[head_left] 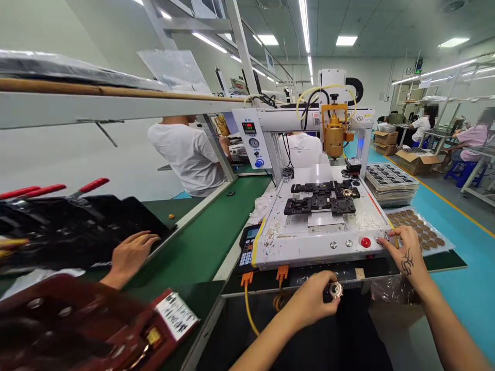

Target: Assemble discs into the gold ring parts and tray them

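Head view, tray (447, 246) of discs (424, 237), apparent ring (335, 290) held

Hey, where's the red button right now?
In the head view, the red button is right of centre, on the white machine's front edge, between a silver button and the person's right hand.

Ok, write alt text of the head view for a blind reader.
A person's left hand holds a small round metallic part before a white benchtop machine, while the right hand is at its front panel, beside a red button. Another person's hand shows at left.
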Action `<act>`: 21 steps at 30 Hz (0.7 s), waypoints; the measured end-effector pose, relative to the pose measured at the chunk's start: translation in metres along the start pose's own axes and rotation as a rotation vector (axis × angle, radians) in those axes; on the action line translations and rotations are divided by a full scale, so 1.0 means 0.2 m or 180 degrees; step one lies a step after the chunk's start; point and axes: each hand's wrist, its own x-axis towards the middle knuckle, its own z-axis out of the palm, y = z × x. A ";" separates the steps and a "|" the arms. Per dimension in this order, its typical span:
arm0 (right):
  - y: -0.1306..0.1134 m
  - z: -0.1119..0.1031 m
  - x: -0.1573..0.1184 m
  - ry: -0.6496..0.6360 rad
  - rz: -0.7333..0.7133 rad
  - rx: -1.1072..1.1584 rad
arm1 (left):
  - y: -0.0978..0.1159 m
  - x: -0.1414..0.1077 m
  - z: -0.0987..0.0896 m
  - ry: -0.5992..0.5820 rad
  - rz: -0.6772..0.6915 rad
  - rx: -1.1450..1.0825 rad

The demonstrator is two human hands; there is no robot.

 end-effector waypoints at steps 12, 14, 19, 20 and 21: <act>-0.30 0.34 -0.46 -0.1550 -0.0716 0.0943 | -0.07 -0.21 0.20 0.0232 0.0305 0.0470; -0.29 0.41 -0.44 -0.1628 -0.0724 0.0916 | -0.07 -0.17 0.19 0.0339 0.0265 0.0483; -0.27 0.46 -0.41 -0.1837 -0.0833 0.0746 | -0.13 -0.10 0.20 0.0424 0.0224 0.0322; -0.26 0.45 -0.41 -0.1892 -0.0888 0.0698 | -0.13 -0.11 0.20 0.0395 0.0236 0.0287; -0.26 0.45 -0.42 -0.1941 -0.0947 0.0649 | -0.14 -0.12 0.21 0.0370 0.0242 0.0259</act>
